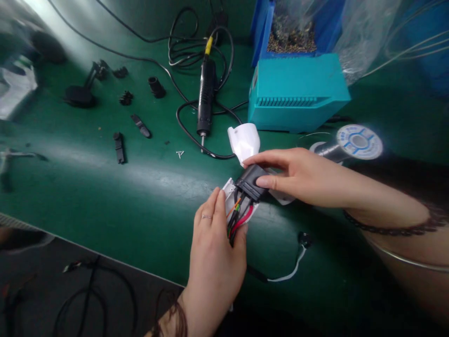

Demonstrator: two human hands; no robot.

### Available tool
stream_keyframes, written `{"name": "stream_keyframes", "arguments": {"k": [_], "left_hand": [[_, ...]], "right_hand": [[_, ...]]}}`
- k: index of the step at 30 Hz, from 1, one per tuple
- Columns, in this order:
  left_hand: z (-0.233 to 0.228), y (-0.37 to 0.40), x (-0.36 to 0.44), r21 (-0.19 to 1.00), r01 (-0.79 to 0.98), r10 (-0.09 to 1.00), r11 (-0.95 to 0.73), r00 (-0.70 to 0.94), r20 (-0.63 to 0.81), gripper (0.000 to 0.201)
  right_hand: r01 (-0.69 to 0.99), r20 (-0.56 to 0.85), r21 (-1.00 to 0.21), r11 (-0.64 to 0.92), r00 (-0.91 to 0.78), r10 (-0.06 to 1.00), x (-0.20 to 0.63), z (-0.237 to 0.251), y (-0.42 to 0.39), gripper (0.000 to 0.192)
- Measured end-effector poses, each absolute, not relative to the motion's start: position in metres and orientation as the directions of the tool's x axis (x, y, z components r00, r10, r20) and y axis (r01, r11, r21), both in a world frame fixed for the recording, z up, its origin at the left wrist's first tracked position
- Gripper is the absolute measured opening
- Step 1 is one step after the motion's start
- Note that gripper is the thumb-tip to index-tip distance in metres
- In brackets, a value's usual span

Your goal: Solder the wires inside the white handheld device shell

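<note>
My left hand is closed around a white plastic housing that lies open, with red, black, green and orange wires running inside it. At the housing's upper end sits a black plastic block, where the wires meet it. My right hand grips this block between thumb and fingers. Just beyond the fingertips lies a white curved shell. Another pale part shows partly under my right hand. A small black connector on a white cable rests to the right, near the housing.
A black electric screwdriver with a coiled cord lies ahead, beside small screws. A teal box, a blue bin of small metal parts and a solder spool stand right. Several black plastic parts lie left.
</note>
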State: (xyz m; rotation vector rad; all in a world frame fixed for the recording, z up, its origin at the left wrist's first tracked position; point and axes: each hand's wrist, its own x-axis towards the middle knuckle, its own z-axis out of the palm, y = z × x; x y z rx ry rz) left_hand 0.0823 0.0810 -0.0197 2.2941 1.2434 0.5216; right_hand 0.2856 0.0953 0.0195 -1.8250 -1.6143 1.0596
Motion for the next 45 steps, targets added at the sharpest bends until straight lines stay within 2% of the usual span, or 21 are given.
{"name": "stream_keyframes", "arguments": {"k": [7, 15, 21, 27, 32, 39, 45], "left_hand": [[-0.018, 0.076, 0.084, 0.631, 0.643, 0.867, -0.433, 0.488, 0.098, 0.056], [-0.021, 0.075, 0.087, 0.671, 0.615, 0.863, -0.414, 0.499, 0.076, 0.058], [-0.021, 0.075, 0.09, 0.664, 0.614, 0.867, -0.426, 0.486, 0.107, 0.058], [-0.02, 0.076, 0.089, 0.683, 0.609, 0.864, -0.404, 0.5, 0.066, 0.059], [-0.02, 0.076, 0.09, 0.711, 0.593, 0.873, -0.379, 0.484, 0.061, 0.06], [-0.02, 0.077, 0.091, 0.739, 0.569, 0.877, -0.362, 0.477, 0.063, 0.062], [-0.019, 0.078, 0.09, 0.739, 0.568, 0.876, -0.362, 0.479, 0.061, 0.059]], "right_hand": [[0.372, -0.412, -0.862, -0.343, -0.122, 0.903, 0.29, 0.027, 0.1, 0.038], [0.187, -0.539, -0.84, -0.509, -0.183, 0.822, 0.301, 0.02, 0.101, 0.04], [0.234, -0.593, -0.801, -0.551, -0.194, 0.781, 0.301, 0.02, 0.109, 0.044], [0.219, -0.605, -0.794, -0.567, -0.204, 0.77, 0.3, 0.019, 0.111, 0.041], [0.281, -0.609, -0.787, -0.55, -0.206, 0.766, 0.297, 0.021, 0.113, 0.042], [0.372, -0.61, -0.761, -0.532, -0.13, 0.781, 0.29, 0.03, 0.11, 0.045], [0.391, -0.544, -0.789, -0.474, -0.086, 0.835, 0.286, 0.028, 0.102, 0.038]]}}
